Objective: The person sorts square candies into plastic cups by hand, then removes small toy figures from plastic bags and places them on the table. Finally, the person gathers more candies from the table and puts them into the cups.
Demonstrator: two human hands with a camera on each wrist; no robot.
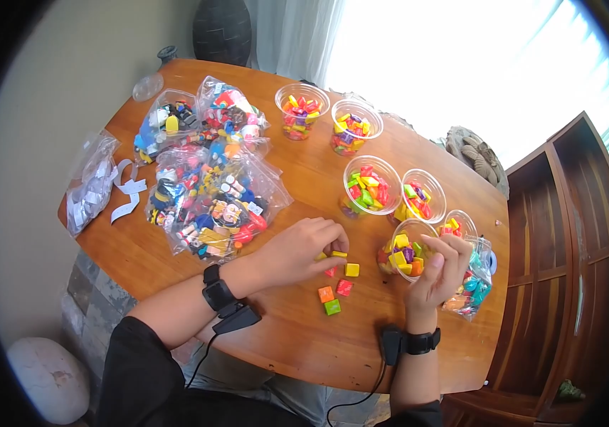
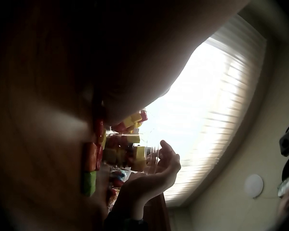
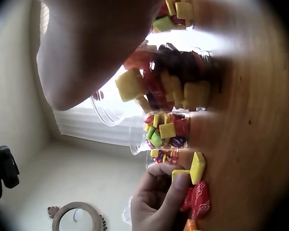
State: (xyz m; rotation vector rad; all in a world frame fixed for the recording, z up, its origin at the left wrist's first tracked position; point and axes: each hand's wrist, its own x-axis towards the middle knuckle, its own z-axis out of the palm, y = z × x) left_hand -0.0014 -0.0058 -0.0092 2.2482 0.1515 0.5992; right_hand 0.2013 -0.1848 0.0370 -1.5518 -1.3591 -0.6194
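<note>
My left hand point(image 1: 304, 249) pinches a yellow wrapped candy point(image 3: 180, 172) between thumb and forefinger, low over the table. Close around it lie another yellow candy point(image 1: 352, 270), a red candy point(image 1: 345, 287), an orange candy point(image 1: 326, 294) and a green candy point(image 1: 332, 307). A clear plastic cup point(image 1: 393, 269) of mixed candies stands to the right of these. Over that cup's right rim is my right hand point(image 1: 441, 274), fingers loosely bent and nothing visible between them. In the left wrist view, the right hand's fingers point(image 2: 169, 153) rise beside the cup.
More clear candy cups point(image 1: 372, 186) stand farther back on the wooden table point(image 1: 276, 341). Bags of small figures point(image 1: 212, 199) cover the left side, near white paper strips point(image 1: 130, 188). Another bag point(image 1: 477, 281) lies at the right edge, and a wooden shelf point(image 1: 553, 285) stands beyond.
</note>
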